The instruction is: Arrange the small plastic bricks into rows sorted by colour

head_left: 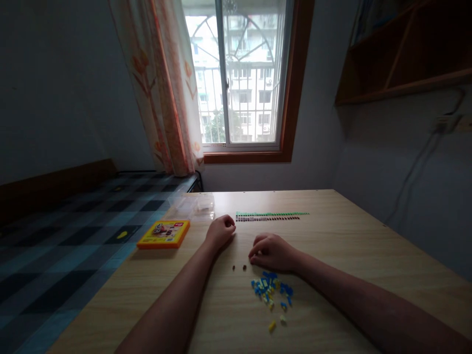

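Note:
My left hand (pixel 221 230) rests at the left end of two long rows of tiny bricks, its fingers curled together. Whatever may be between those fingertips is hidden. The upper row of green bricks (pixel 273 214) runs just behind a row of dark brown and reddish bricks (pixel 269 219). Closer to me, my right hand (pixel 272 251) lies low over the table with fingers bent inward; I cannot make out anything in them. Two small brown bricks (pixel 244 267) sit just left of its fingertips. Below it spreads a loose pile of blue and yellow bricks (pixel 271 285).
An orange-yellow box (pixel 164 234) lies on the left side of the wooden table (pixel 354 305). Behind it stands a clear plastic container (pixel 195 205). A bed with a checked cover (pixel 55 250) adjoins the left edge. Window and curtain (pixel 165 88) are beyond.

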A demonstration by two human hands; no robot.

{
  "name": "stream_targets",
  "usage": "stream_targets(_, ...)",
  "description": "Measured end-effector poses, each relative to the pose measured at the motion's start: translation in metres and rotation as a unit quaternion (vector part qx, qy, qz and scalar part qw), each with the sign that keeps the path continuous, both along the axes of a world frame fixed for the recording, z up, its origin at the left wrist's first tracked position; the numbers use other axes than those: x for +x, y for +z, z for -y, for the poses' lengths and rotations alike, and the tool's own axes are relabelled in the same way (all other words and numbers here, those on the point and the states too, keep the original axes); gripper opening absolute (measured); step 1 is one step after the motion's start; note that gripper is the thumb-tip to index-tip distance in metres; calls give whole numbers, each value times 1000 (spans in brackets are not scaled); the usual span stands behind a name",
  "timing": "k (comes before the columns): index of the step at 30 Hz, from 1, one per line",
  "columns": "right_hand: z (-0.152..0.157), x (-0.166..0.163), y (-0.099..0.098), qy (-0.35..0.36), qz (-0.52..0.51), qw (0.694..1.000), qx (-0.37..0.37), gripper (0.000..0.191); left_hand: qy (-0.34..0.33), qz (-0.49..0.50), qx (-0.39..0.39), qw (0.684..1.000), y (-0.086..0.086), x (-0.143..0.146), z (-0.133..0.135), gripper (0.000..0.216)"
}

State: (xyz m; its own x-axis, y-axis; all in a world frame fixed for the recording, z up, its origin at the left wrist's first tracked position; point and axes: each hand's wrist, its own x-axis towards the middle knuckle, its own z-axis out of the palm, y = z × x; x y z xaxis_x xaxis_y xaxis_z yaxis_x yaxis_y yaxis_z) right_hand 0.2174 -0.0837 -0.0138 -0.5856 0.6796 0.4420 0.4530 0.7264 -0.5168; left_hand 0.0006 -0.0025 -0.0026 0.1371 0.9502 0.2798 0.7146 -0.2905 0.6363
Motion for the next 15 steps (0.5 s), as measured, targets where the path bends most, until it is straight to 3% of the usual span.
stream_targets(3,2,0,2,5,2,1000,1,11,19,-40,1,999,1,5,2,8)
stream_targets(15,2,4,-5,-18,9,999,29,11,-15,-69,30,997,1,2,5,9)
